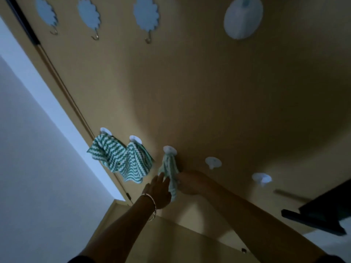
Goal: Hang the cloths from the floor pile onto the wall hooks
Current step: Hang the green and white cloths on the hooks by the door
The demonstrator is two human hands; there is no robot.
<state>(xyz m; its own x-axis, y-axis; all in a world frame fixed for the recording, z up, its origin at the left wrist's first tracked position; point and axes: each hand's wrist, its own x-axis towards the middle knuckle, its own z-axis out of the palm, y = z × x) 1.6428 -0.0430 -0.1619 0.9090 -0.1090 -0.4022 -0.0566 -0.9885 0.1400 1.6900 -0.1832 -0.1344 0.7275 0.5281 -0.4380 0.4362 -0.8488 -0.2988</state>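
A row of white round wall hooks runs along the tan wall. Two green-and-white zigzag cloths [106, 150] [135, 162] hang spread from the two leftmost hooks. A third cloth [169, 168] hangs bunched from the third hook [169, 149]. My left hand [158, 190], fingers apart, touches the cloth's left side. My right hand [190, 182] is closed around its lower part from the right. Two bare hooks [213, 162] [261, 178] follow to the right. The floor pile is out of view.
Higher on the wall hang three scalloped white plaques with metal hooks [145, 15] and a round white fixture [243, 17]. A dark door edge [57, 76] runs diagonally at left beside a pale surface. A dark object [322, 211] juts in at lower right.
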